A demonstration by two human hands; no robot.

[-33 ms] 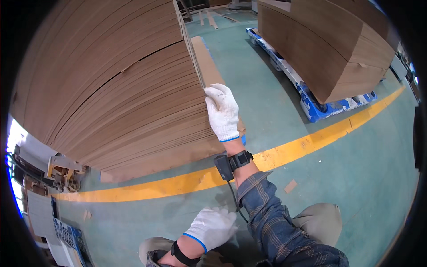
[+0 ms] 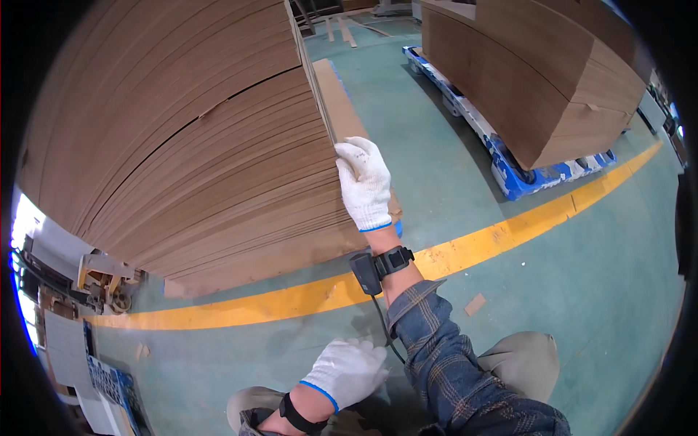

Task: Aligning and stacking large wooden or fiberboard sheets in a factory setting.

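Observation:
A tall stack of thin brown boards (image 2: 240, 160), likely fibreboard or cardboard, fills the upper left, its layered edges facing me. My right hand (image 2: 363, 182), in a white knit glove, reaches up to the stack's right corner. Its fingers curl closed against the board edges there; the fingertips are partly hidden. My left hand (image 2: 345, 372), gloved the same way, hangs low between my knees, apart from the stack. Its back faces up and the fingers bend downward, with their tips hidden and slightly blurred.
A second brown stack (image 2: 509, 80) sits on a blue pallet (image 2: 516, 185) at the upper right. A yellow line (image 2: 291, 301) crosses the green floor. A brown scrap (image 2: 475, 304) lies right of my forearm. A wheeled wooden frame (image 2: 109, 280) stands at left.

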